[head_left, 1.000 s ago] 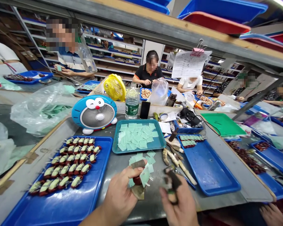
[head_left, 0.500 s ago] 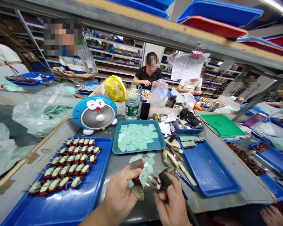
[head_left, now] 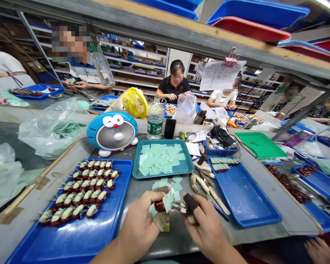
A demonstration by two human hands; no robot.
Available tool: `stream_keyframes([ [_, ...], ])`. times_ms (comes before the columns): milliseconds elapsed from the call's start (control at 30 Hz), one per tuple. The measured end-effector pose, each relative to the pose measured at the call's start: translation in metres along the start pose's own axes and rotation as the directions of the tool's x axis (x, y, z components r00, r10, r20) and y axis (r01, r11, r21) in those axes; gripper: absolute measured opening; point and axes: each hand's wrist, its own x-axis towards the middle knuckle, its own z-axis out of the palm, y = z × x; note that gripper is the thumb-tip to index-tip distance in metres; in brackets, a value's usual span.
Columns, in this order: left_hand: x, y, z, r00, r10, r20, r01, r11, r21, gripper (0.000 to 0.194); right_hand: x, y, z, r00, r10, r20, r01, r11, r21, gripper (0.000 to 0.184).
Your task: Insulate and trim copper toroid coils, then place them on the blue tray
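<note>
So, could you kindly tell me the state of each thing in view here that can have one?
Left hand: shut on a red coil, with a pale green paper slip against it.
Right hand: dark finger cot on, pinching a small wired part.
Teal tray: holding loose pale green paper squares.
Blue tray on the left: holding rows of coils.
Water bottle: upright.
Phone: propped upright, screen dark.
</note>
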Motion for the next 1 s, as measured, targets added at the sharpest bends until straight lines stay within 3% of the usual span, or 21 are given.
stream_keyframes([
  [100,0.004,0.008,-0.004,0.972,-0.182,0.151,0.203,0.969,-0.143,0.021,0.007,0.013,-0.014,0.994,-0.089,0.064,0.091,0.995,-0.028,0.041],
  [200,0.005,0.015,-0.004,0.9,-0.342,0.271,0.413,0.867,-0.279,0.019,0.012,0.022,-0.026,0.978,-0.148,0.144,0.154,0.988,-0.033,0.032],
  [367,0.0,0.016,0.004,0.81,-0.48,0.337,0.587,0.676,-0.446,0.031,0.019,0.018,-0.035,0.961,-0.134,0.242,0.142,0.99,-0.015,0.009],
  [500,0.0,0.007,0.011,0.723,-0.562,0.4,0.673,0.445,-0.591,0.044,0.019,0.001,-0.026,0.952,0.062,0.301,-0.109,0.984,0.143,0.015],
  [567,0.001,0.002,0.013,0.669,-0.607,0.428,0.702,0.328,-0.632,0.056,0.011,-0.007,-0.015,0.929,0.229,0.29,-0.306,0.917,0.255,0.017],
  [667,0.001,-0.003,0.01,0.611,-0.664,0.43,0.718,0.237,-0.655,0.062,-0.007,-0.015,0.003,0.838,0.458,0.296,-0.543,0.755,0.367,0.028],
  [833,-0.004,-0.007,0.001,0.575,-0.673,0.465,0.71,0.128,-0.692,0.063,-0.032,-0.017,0.015,0.681,0.624,0.383,-0.728,0.518,0.449,0.045],
  [1000,-0.007,-0.012,0.002,0.597,-0.647,0.474,0.702,0.136,-0.699,0.069,-0.038,-0.015,0.013,0.621,0.64,0.452,-0.778,0.435,0.454,0.052],
])
